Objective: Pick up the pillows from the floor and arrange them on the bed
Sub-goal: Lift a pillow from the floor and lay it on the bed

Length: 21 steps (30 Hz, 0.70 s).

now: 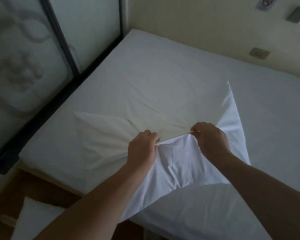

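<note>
Pillow (145, 104) flat on the bed (180, 54), near edge bunched in both clenched grips, left hand (142, 149) beside right hand (210, 139).

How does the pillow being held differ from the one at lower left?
The held pillow lies on the bed, gripped along its near edge by the left hand and right hand. The second pillow sits down on the floor beside the bed, untouched and partly out of frame. Both are white.

White pillow (180, 163), white bed (163, 70) — black frame (59, 94).
</note>
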### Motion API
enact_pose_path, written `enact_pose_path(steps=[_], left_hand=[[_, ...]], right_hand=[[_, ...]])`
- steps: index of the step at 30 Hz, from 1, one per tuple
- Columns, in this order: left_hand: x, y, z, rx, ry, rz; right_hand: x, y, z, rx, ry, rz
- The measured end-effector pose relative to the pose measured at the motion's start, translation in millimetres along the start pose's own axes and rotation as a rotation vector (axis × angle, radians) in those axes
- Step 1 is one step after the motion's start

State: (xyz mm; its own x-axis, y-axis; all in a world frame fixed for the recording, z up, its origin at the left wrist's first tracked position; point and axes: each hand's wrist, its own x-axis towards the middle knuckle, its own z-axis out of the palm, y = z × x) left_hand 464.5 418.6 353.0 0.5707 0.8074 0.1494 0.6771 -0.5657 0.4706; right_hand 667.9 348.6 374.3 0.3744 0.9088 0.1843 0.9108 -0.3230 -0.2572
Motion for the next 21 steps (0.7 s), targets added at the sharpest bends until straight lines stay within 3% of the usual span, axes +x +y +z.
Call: enact_pose_path(steps=[6,11,16,21], left_hand=[[75.8,-8.0,141.1,0.013,-0.070,0.100],[81.1,-53.3,267.4,0.291,-0.549,0.047],[91.5,-93.2,303.8,0.295,-0.559,0.061],[81.3,-84.5,286.3,0.273,-0.580,0.056]], right_hand=[[42.9,121.0,83.6,-0.062,-0.160,0.091],[25.3,175.7,194.5,-0.075,-0.621,0.184],[23.0,182.1,258.4,-0.069,-0.631,0.189],[15.2,169.8,248.9,-0.120,-0.640,0.202]])
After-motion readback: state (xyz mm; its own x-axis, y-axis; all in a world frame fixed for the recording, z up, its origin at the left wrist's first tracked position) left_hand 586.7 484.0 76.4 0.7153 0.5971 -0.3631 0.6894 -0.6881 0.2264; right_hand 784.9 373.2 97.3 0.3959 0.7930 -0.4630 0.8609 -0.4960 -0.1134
